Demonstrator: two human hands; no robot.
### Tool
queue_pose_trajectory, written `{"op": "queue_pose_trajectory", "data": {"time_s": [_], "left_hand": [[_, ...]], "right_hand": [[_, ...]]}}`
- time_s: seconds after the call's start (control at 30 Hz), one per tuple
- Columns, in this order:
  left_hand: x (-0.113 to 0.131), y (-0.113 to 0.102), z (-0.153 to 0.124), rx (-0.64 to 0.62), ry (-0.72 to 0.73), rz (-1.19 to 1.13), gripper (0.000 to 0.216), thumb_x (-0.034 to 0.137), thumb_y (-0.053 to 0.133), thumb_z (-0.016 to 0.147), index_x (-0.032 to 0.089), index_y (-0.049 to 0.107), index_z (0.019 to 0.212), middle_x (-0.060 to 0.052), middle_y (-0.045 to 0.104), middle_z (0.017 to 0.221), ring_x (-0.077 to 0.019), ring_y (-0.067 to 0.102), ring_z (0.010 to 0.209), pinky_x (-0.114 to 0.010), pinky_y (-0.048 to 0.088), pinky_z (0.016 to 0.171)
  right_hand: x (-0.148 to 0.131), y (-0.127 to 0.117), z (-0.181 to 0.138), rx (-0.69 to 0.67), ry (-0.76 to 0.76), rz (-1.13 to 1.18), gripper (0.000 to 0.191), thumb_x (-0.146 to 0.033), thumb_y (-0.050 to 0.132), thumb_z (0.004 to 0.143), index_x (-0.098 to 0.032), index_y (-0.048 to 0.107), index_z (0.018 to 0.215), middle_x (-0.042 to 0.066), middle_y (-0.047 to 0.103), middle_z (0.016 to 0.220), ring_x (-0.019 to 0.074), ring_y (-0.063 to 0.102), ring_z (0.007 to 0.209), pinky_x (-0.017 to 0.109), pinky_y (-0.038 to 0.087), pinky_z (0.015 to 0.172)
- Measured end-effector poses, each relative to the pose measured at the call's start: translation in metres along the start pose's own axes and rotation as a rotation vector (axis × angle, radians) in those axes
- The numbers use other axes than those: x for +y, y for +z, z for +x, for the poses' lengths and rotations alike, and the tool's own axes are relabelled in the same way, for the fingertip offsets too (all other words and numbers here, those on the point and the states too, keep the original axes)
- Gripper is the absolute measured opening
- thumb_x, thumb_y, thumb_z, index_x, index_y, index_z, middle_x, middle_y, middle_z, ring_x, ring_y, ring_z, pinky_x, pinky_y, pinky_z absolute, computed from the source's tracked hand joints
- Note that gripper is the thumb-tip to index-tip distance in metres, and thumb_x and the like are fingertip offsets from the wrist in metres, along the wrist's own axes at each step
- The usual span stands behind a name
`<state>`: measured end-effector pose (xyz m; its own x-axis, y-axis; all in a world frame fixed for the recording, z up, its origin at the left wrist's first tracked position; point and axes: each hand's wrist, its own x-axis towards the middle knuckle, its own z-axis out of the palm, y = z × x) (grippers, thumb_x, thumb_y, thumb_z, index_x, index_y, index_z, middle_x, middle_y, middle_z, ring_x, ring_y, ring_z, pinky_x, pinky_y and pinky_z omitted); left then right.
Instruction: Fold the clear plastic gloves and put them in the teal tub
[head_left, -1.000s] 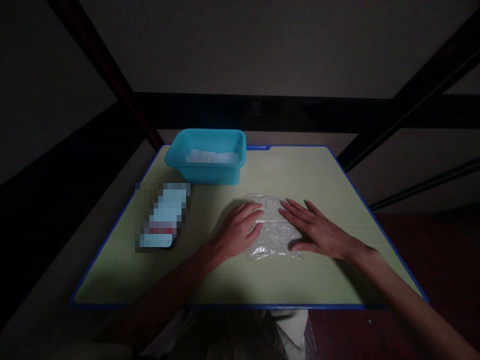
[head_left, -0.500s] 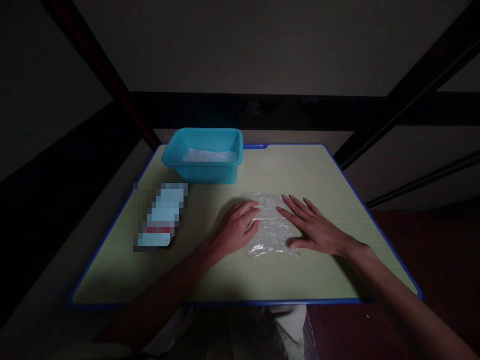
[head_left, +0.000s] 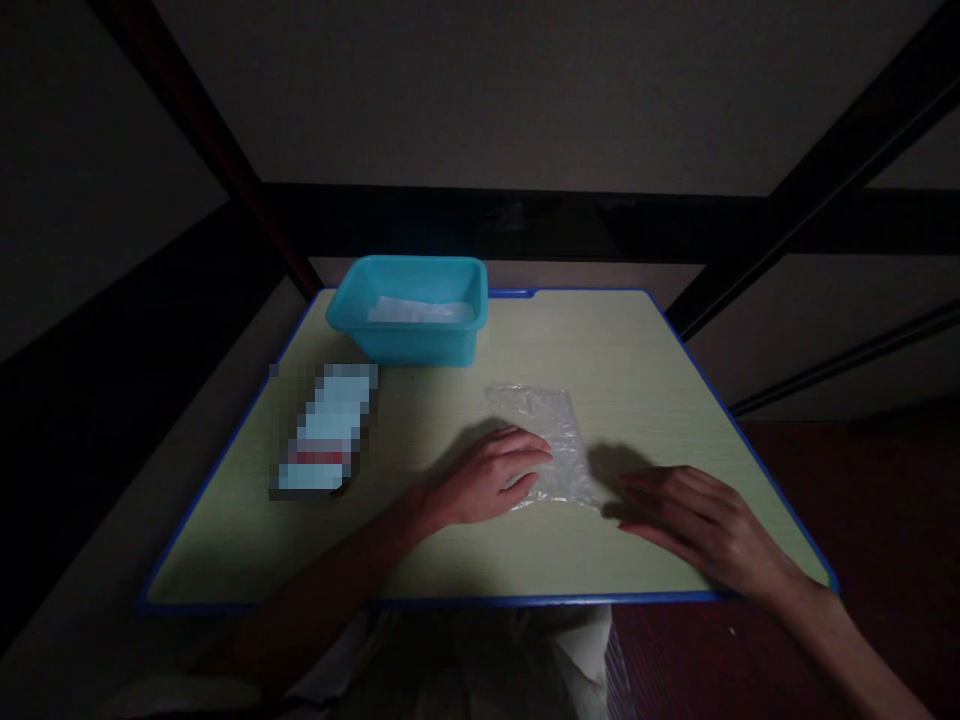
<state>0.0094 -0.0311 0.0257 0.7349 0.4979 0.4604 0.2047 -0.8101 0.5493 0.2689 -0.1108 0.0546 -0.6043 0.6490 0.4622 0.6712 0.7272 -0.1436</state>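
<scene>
A clear, crinkled plastic bag (head_left: 566,440) lies flat on the table (head_left: 600,340). Over its left part rests my left hand (head_left: 491,475), palm down with fingers loosely stretched and holding nothing. My right hand (head_left: 694,520) is off the bag, just right of its lower corner. Its fingers are slightly bent and apart from the thumb, with nothing between them, and its shadow falls on the table beside the bag. The left edge of the bag is partly hidden under my left hand.
At the back left stands a turquoise plastic basket (head_left: 420,345) with white, flat material (head_left: 420,310) inside. A blurred-out, light blue object (head_left: 330,425) with a red band lies at the left. Blue edging (head_left: 525,600) runs round the table.
My right hand has lifted off the bag and moved right and toward me. My left hand has slid a little to the right and nearer across the bag.
</scene>
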Motion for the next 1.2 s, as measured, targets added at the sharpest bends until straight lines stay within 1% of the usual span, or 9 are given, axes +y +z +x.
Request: {"op": "queue_pose_trajectory", "data": {"time_s": [0.07,0.2,0.27,0.37,0.53,0.8,1.0,1.1,1.2], "left_hand": [[0.003,0.001,0.001,-0.066,0.002,0.014,0.021,0.013,0.049,0.086,0.015,0.06,0.103,-0.008,0.064,0.107,-0.0167,0.057,0.103,-0.033,0.049,0.088],[0.005,0.0,0.002,-0.178,0.014,0.085,0.022,0.014,0.053,0.084,0.016,0.06,0.105,-0.008,0.061,0.116,-0.0188,0.053,0.11,-0.036,0.045,0.095],[0.005,-0.001,0.003,-0.2,0.016,0.114,0.022,0.014,0.055,0.083,0.016,0.06,0.104,-0.008,0.06,0.116,-0.0191,0.053,0.11,-0.035,0.044,0.095],[0.004,-0.001,0.003,-0.212,0.017,0.14,0.019,0.015,0.055,0.083,0.017,0.062,0.101,-0.008,0.06,0.115,-0.0192,0.053,0.11,-0.034,0.044,0.096],[0.005,-0.002,0.005,-0.217,0.015,0.142,0.017,0.015,0.055,0.082,0.017,0.062,0.098,-0.006,0.06,0.114,-0.0185,0.054,0.108,-0.034,0.044,0.095],[0.004,-0.001,0.004,-0.211,0.024,0.139,0.016,0.016,0.056,0.083,0.017,0.062,0.097,-0.006,0.06,0.112,-0.0181,0.053,0.107,-0.034,0.044,0.094],[0.005,0.0,0.004,-0.195,0.012,0.13,0.016,0.015,0.056,0.082,0.017,0.063,0.097,-0.007,0.061,0.112,-0.0184,0.053,0.107,-0.035,0.044,0.094],[0.004,0.0,0.004,-0.197,0.025,0.141,0.016,0.015,0.056,0.082,0.017,0.063,0.096,-0.007,0.061,0.112,-0.0184,0.054,0.107,-0.034,0.044,0.095],[0.003,0.001,0.003,-0.207,0.037,0.139,0.016,0.015,0.056,0.082,0.016,0.063,0.096,-0.007,0.061,0.111,-0.0182,0.054,0.107,-0.033,0.042,0.096]], "right_hand": [[-0.009,0.001,-0.001,-0.008,-0.042,-0.058,0.014,-0.021,0.052,0.09,-0.02,0.066,0.088,0.003,0.071,0.08,0.0148,0.064,0.069,0.029,0.053,0.06],[-0.016,0.005,0.002,-0.026,-0.158,-0.186,0.035,-0.009,0.038,0.092,-0.021,0.067,0.077,0.001,0.069,0.067,0.0132,0.06,0.059,0.028,0.051,0.056],[-0.015,0.007,0.003,-0.006,-0.206,-0.226,0.041,-0.005,0.034,0.091,-0.022,0.065,0.071,0.001,0.067,0.061,0.0134,0.059,0.057,0.028,0.051,0.054],[-0.014,0.01,0.0,-0.001,-0.227,-0.215,0.04,-0.006,0.035,0.09,-0.023,0.065,0.071,0.001,0.065,0.058,0.0141,0.058,0.057,0.028,0.05,0.052],[-0.014,0.013,-0.003,-0.021,-0.196,-0.146,0.036,-0.005,0.037,0.088,-0.027,0.066,0.086,0.001,0.071,0.074,0.0146,0.06,0.065,0.029,0.051,0.059],[-0.012,0.014,0.003,-0.014,-0.22,-0.206,0.035,-0.002,0.037,0.089,-0.021,0.066,0.093,0.002,0.072,0.077,0.0144,0.061,0.063,0.028,0.051,0.057],[-0.003,0.02,0.008,-0.101,-0.177,-0.213,0.038,-0.005,0.038,0.09,-0.019,0.06,0.118,0.006,0.073,0.095,0.0149,0.066,0.075,0.028,0.054,0.064],[0.003,0.028,0.012,-0.132,-0.15,-0.233,0.037,-0.007,0.036,0.092,-0.017,0.06,0.118,0.009,0.07,0.107,0.0161,0.067,0.087,0.031,0.055,0.073],[0.007,0.035,0.016,-0.115,-0.142,-0.227,0.032,-0.01,0.038,0.092,-0.014,0.061,0.115,0.01,0.068,0.111,0.0188,0.065,0.098,0.035,0.055,0.08]]}}
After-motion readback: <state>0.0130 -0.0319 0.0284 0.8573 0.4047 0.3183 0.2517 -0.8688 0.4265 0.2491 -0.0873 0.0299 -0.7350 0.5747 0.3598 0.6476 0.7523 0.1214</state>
